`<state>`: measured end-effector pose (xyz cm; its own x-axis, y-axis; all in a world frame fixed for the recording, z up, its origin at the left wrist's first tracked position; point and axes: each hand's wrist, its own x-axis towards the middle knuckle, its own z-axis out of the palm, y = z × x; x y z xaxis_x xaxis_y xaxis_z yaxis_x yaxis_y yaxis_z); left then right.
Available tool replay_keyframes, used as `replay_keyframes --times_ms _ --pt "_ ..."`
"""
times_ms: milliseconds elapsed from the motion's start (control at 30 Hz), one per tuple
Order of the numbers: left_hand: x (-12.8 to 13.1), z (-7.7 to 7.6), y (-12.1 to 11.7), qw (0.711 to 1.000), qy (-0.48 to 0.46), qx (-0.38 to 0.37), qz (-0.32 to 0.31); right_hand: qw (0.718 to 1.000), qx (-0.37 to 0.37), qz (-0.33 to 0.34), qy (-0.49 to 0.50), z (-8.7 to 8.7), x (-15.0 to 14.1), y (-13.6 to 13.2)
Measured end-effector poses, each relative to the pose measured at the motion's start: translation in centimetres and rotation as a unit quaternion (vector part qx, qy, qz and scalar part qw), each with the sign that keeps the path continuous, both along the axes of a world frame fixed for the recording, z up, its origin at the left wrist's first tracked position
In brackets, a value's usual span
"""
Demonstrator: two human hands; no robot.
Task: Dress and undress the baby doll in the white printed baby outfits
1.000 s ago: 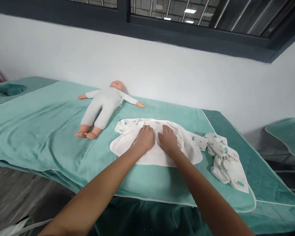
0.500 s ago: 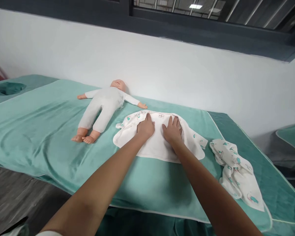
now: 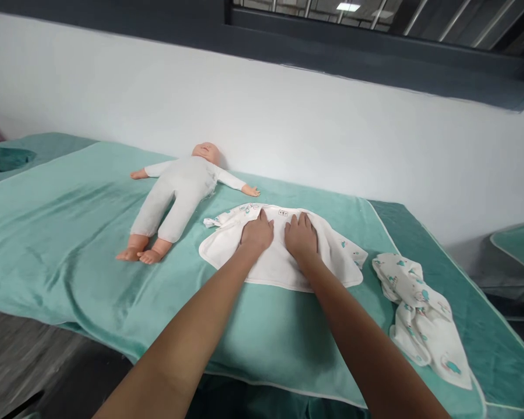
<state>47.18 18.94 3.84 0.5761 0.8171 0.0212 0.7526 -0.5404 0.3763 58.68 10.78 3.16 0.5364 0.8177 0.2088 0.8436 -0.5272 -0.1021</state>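
Observation:
A white baby shirt (image 3: 273, 265) lies opened out with its plain inside facing up and its printed sleeves out to the sides. My left hand (image 3: 257, 231) is on its left part near the collar, fingers curled into the cloth. My right hand (image 3: 301, 235) mirrors it on the right part, with its fingers bent and closed on the fabric. The fingertips are partly hidden by the hands and cloth. A small printed label shows at the collar between them. Left of the shirt, a baby doll (image 3: 181, 177) in a white body lies on its back, arms spread.
A crumpled white printed baby garment (image 3: 423, 314) lies to the right. Everything rests on a light green blanket (image 3: 87, 215) over a darker green padded surface (image 3: 454, 291). Behind stands a white wall (image 3: 288, 128) below a dark, barred window frame (image 3: 353, 52).
My fingers have curled in from a flatter, more spread pose on the shirt. The shirt's collar has shifted slightly toward me. The doll and the other garment stay put.

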Motion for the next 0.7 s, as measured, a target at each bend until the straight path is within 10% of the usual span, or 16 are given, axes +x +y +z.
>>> replay_keyframes --times_ms 500,600,700 --pt "-10.6 -1.7 -9.8 0.987 -0.052 0.109 -0.107 0.989 0.057 0.133 0.035 0.0 -4.8 -11.0" --pt "-13.6 -1.9 -9.8 0.974 -0.140 0.085 -0.158 0.978 0.116 0.174 0.023 0.1 -5.3 -14.2" --pt "-15.8 -1.7 -6.9 0.955 -0.265 0.105 -0.080 0.976 0.133 0.173 0.004 0.6 -5.2 -16.2"
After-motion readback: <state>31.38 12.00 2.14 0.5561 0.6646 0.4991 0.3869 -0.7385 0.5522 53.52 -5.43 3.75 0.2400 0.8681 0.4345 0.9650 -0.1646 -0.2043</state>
